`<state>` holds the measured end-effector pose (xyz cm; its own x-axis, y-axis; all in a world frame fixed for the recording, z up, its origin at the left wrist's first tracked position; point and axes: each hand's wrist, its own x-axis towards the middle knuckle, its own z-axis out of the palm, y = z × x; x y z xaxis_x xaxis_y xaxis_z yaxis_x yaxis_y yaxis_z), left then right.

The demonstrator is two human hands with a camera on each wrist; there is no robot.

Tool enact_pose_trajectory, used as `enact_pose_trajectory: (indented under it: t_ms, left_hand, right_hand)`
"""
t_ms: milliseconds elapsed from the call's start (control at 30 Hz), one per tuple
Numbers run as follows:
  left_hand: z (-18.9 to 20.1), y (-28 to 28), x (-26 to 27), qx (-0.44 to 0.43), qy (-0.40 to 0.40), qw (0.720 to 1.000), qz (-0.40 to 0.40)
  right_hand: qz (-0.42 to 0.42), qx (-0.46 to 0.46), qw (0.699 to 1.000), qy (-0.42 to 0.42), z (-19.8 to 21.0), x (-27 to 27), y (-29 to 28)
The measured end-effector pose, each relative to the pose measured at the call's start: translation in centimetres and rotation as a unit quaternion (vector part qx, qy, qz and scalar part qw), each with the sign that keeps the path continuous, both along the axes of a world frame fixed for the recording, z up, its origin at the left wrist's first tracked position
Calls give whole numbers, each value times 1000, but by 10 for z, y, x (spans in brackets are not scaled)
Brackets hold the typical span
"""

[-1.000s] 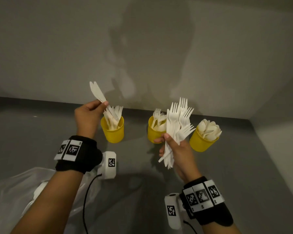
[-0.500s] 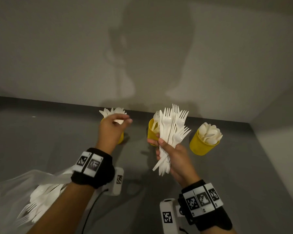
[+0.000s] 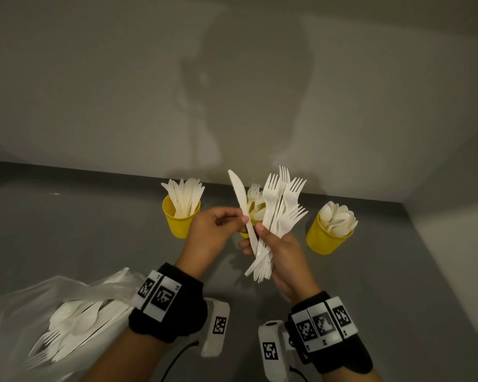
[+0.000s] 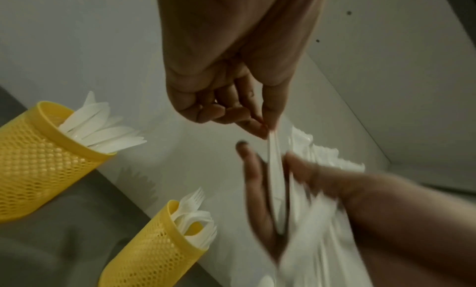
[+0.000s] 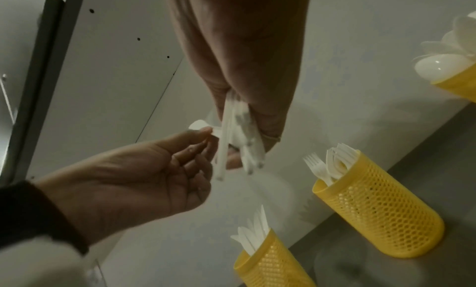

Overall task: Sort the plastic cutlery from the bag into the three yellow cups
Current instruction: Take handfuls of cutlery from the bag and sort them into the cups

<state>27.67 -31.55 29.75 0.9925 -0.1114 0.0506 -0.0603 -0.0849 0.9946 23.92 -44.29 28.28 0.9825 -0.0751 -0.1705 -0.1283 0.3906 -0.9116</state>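
My right hand point(image 3: 269, 245) grips a bundle of white plastic forks point(image 3: 280, 205) upright above the table, in front of the middle cup. My left hand point(image 3: 240, 217) pinches a white knife point(image 3: 239, 193) at the bundle's left side; in the left wrist view its thumb and fingertips point(image 4: 260, 128) close on the knife point(image 4: 276, 181). Three yellow mesh cups stand along the wall: the left cup point(image 3: 181, 224) holds knives, the middle cup point(image 3: 244, 234) holds forks and is mostly hidden by my hands, and the right cup point(image 3: 324, 241) holds spoons.
A clear plastic bag point(image 3: 39, 321) with more white cutlery lies at the front left, beside my left forearm. The grey table point(image 3: 384, 285) meets walls behind and at the right.
My left hand carried a knife to the left cup and let it go there, then moved right to the bundle, where it now pinches another knife. The right hand shifted slightly.
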Motion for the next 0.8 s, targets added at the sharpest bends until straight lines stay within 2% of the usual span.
enact_pose_trajectory:
  t_ms: [133, 233, 333, 433, 567, 667, 733, 800]
  left_hand:
    - [8, 31, 34, -55, -6, 989, 137]
    - [5, 59, 65, -11, -28, 976, 217]
    - [-16, 72, 88, 40, -14, 966, 256]
    - [-42, 77, 101, 119, 47, 957, 261]
    - [-66, 82, 103, 205, 139, 946, 212]
    - [-69, 79, 95, 214, 96, 946, 223]
    - [-58, 67, 80, 176, 64, 956, 227]
    - [-41, 49, 57, 122, 46, 976, 175]
  right_hand:
    - [-3, -46, 999, 9, -7, 7, -4]
    - [-6, -66, 998, -1, -10, 12, -9]
    - [-4, -80, 997, -12, -7, 14, -8]
    - [-10, -97, 995, -12, -6, 14, -4]
    - [-2, -53, 999, 7, -5, 11, -3]
    - [7, -27, 1000, 11, -2, 8, -5]
    - [5, -25, 1000, 10, -3, 5, -8]
    - [4, -27, 1000, 10, -3, 2, -10]
